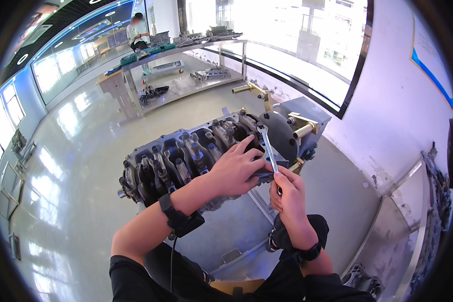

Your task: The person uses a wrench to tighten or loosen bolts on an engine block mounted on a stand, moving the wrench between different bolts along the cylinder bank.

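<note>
Nearest the camera in the head view were the wearer's two black sleeves [128, 277], with bare forearms reaching inward from the near edge and a dark band on each wrist. The right hand [290, 194] was closed around the near end of a silver wrench [270, 148], whose far end met a bolt at the right end of the engine block [199, 156]. The left hand [238, 168] lay with fingers spread over the block's near right part, just beside the wrench; whether it gripped anything beneath could not be told.

The block sat across the middle of the scene. Its left end stood clear, with open floor [70, 201] beyond; its right end met a grey stand [309, 111], leaving less room there. A strip of floor separated the block from a metal bench [178, 86] on the far side, and another ran between the stand and a rack [375, 236] on the right.

There were two hands, one wrench, one block and one bench, with one other person [137, 36] behind it. Two brass-coloured handles [303, 132] projected from the stand.

The floor was pale and glossy, streaked with light on the left. A white wall [387, 95] rose on the right, beside a bright, black-framed window [282, 35].
</note>
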{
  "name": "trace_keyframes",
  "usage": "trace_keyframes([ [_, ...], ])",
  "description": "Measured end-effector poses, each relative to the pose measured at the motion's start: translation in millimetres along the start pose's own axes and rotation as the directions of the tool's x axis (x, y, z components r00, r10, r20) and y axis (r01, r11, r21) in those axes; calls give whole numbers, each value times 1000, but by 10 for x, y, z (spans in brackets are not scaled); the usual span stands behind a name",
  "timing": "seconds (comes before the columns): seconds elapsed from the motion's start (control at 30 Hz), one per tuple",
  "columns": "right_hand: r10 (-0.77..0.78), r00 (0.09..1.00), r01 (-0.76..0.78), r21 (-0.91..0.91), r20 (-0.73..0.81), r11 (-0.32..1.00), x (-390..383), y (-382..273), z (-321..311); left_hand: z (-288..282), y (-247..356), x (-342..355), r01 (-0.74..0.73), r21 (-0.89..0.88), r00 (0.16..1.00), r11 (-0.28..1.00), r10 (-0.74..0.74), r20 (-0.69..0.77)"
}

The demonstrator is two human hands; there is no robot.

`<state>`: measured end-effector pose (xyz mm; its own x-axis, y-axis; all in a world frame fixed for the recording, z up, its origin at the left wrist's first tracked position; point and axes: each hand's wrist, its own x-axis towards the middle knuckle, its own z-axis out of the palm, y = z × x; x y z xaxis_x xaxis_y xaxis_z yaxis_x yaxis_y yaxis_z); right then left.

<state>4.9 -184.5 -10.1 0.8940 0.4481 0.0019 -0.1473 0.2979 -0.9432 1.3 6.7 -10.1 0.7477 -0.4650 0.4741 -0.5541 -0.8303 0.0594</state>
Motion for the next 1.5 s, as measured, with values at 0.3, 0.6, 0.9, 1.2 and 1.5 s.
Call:
trace_keyframes([
  [0.3, 25, 1000, -26, 48, 12, 999, 12, -28, 90, -15, 10, -3, 27, -10, 1000, 1000, -26, 10],
  [0.6, 26, 998, -30, 49, 63, 998, 32, -26, 170, 28, -21, 8, 45, -86, 997, 995, -49, -56],
  [0.9, 87, 995, -94, 155, 56, 983, 148, -128, -259, 41, 2, 3, 31, -30, 999, 999, -31, -16],
  [1.2, 194, 914, -370, 532, 357, 762, 737, -161, -1108, 56, -14, -21, 30, -20, 999, 999, -30, -15],
  [1.5, 209, 886, -324, 232, 413, 917, 1106, -194, -1458, 45, -53, -50, 9, -48, 1000, 999, -10, -16],
])
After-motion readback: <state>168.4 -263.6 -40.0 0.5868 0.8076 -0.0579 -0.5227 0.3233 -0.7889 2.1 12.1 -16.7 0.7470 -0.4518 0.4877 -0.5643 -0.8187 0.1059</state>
